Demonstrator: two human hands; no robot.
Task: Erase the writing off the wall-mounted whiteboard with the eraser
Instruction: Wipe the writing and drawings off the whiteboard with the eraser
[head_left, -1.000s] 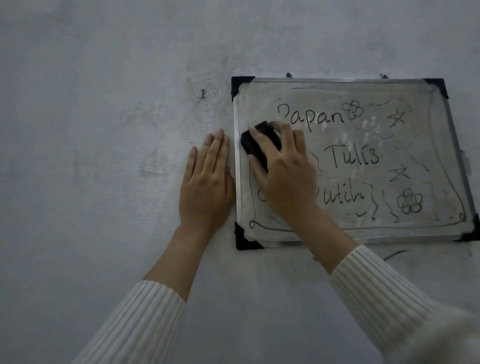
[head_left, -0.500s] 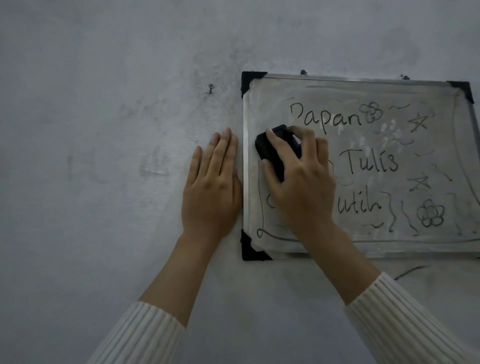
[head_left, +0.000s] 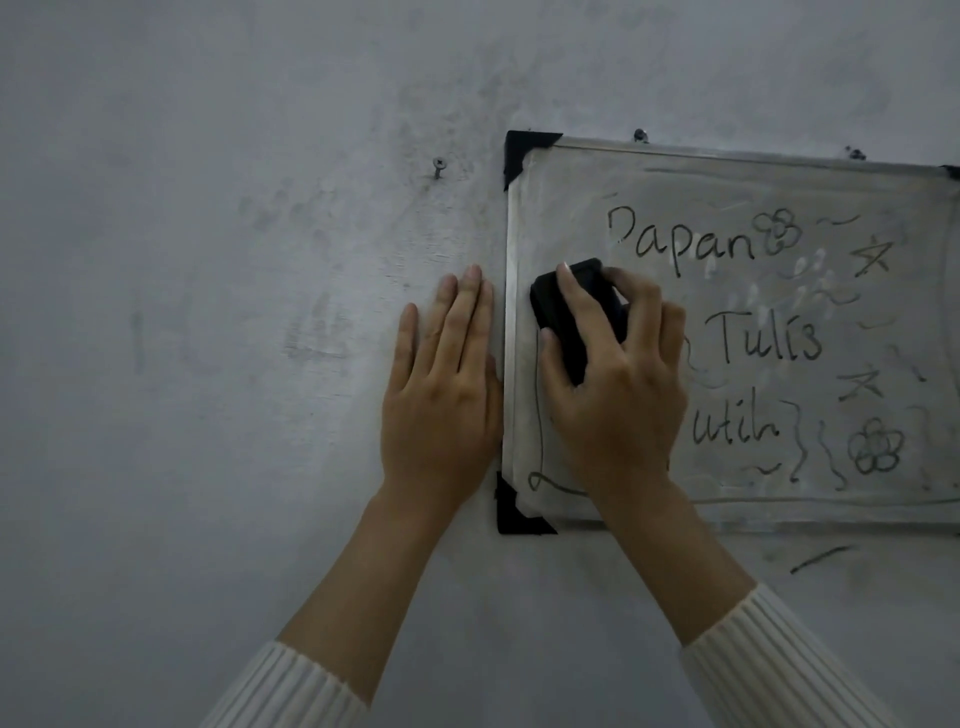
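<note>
A black eraser (head_left: 571, 317) is gripped by the right hand (head_left: 618, 384), fingers curled over it, and is pressed against the left part of the wall-mounted whiteboard (head_left: 571, 208). The left hand (head_left: 441, 400) is laid flat and open on the grey wall (head_left: 208, 364), holding nothing, its edge just beside the board's left frame. To the right of the eraser, handwritten words (head_left: 680, 241), flowers and stars are seen on the smudged surface; part of the lower writing is hidden by the right hand. A screw (head_left: 439, 166) is set in the wall to the upper left of the board. A dark streak (head_left: 821, 558) is marked on the wall below the board.
</note>
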